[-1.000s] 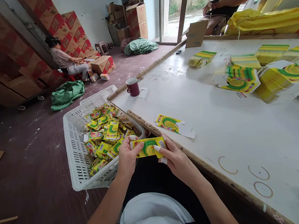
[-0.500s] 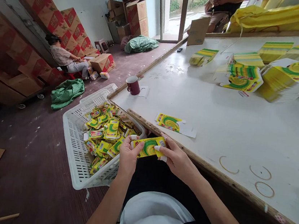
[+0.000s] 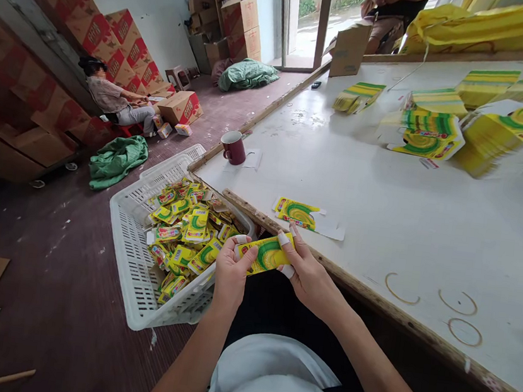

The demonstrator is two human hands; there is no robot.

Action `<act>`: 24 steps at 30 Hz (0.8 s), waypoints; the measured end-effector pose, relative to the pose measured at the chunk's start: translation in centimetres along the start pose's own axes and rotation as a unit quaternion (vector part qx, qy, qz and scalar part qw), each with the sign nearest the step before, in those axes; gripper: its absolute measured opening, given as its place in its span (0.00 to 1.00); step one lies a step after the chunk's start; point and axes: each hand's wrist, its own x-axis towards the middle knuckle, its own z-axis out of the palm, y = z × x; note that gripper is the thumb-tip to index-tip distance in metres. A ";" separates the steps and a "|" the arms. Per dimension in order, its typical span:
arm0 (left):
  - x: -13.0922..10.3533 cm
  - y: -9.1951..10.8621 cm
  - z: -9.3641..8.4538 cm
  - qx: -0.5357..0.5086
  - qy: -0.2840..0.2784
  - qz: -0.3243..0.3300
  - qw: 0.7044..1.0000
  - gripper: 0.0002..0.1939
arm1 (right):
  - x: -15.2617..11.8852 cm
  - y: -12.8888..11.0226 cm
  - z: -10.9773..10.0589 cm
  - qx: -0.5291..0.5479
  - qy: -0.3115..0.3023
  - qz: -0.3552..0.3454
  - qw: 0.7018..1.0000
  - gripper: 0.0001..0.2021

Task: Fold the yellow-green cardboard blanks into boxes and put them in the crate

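Between both hands I hold a small yellow and green cardboard box (image 3: 268, 254) over the front edge of the table. My left hand (image 3: 233, 272) grips its left end, thumb on the printed face. At the other end my right hand (image 3: 307, 271) is closed on it, with white wraps on some fingertips. Just beyond the hands, a flat unfolded carton (image 3: 300, 215) lies on the white table (image 3: 357, 195). A white plastic basket (image 3: 126, 268) stands to the left, holding many similar yellow boxes (image 3: 198, 223).
A maroon mug (image 3: 233, 148) stands near the table corner. Stacks of printed cartons (image 3: 492, 138) lie at the far right, and rubber bands (image 3: 464, 331) nearer. One person (image 3: 120, 102) sits by stacked boxes on the left; another person (image 3: 394, 9) is beyond the table.
My hands have shifted slightly right with the box. The right fingers have moved over its right end, covering the barcode that showed before.
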 end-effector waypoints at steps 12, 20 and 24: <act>-0.9 -0.7 0.2 0.032 -0.039 0.007 0.999 0.24 | 0.8 -1.6 1.0 0.351 0.160 0.246 0.889 0.28; -0.8 -0.9 0.1 0.075 -0.034 0.019 0.996 0.21 | 1.7 -2.4 0.0 0.085 0.184 0.200 0.959 0.23; 0.4 -0.7 -1.0 0.111 -0.025 0.036 0.993 0.21 | 2.3 -1.8 -0.3 0.039 0.147 0.187 0.970 0.20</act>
